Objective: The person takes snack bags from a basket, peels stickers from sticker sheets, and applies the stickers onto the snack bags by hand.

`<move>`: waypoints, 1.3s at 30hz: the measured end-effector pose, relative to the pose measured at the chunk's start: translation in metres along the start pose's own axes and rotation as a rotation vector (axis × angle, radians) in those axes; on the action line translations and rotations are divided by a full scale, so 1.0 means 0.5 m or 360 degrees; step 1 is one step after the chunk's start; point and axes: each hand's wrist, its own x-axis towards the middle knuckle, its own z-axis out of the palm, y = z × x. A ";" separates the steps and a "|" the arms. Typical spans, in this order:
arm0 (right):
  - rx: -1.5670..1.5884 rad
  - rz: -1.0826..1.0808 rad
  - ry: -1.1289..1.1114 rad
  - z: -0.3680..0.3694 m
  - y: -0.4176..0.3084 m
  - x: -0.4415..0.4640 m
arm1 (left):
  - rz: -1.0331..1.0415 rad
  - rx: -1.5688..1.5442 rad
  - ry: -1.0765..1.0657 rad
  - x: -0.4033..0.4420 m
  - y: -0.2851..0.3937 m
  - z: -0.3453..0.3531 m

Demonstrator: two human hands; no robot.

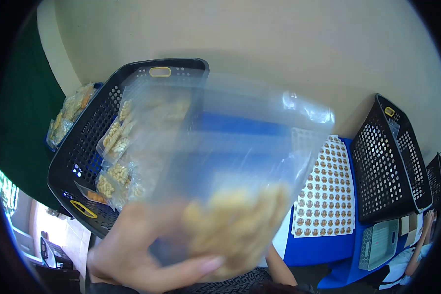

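Observation:
My left hand (142, 245) grips a clear plastic bag (230, 161) by its lower left, with the thumb on the near face. Pale yellow, chunky pieces (240, 220) fill the bottom of the bag; its upper part is blurred and looks flat. Of my right arm (279, 269) only the forearm shows, at the bottom, just beyond the bag's lower right edge; its hand and fingers are hidden. Behind the bag, a black perforated basket (85, 166) at the left holds several similar filled bags (115, 174).
Sheets of round brown stickers (326, 196) lie on a blue cloth (311, 252). A black basket (379, 166) stands at the right, above a grey basket (379, 245). Another person's arm (421, 240) shows at the far right. More bagged food (71, 115) sits far left.

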 end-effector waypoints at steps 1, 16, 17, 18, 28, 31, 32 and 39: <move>0.0005 0.0005 -0.0013 -0.002 0.003 0.002 | 0.0170 -0.0349 -0.0243 -0.035 -0.049 0.003; -0.0024 -0.0001 0.0049 0.002 0.036 0.029 | -0.0950 -0.1846 0.0822 -0.075 -0.610 0.286; -0.0042 -0.0039 0.0089 0.005 0.037 0.028 | -0.0898 -0.1888 0.0881 -0.082 -0.636 0.289; -0.0060 -0.0078 0.0128 0.008 0.037 0.030 | -0.0911 -0.1900 0.0876 -0.089 -0.653 0.292; 0.0622 -0.0303 -0.0053 0.085 -0.035 0.179 | -0.0610 -0.2765 0.0579 -0.151 -0.771 0.325; 0.0561 -0.0190 -0.0084 0.123 -0.046 0.212 | -0.0593 -0.2856 0.0661 -0.147 -0.771 0.322; 0.0560 -0.0192 -0.0094 0.126 -0.048 0.217 | -0.0591 -0.2860 0.0672 -0.143 -0.769 0.318; 0.0494 -0.0091 -0.0171 0.125 -0.045 0.230 | -0.0622 -0.2925 0.0521 -0.136 -0.776 0.312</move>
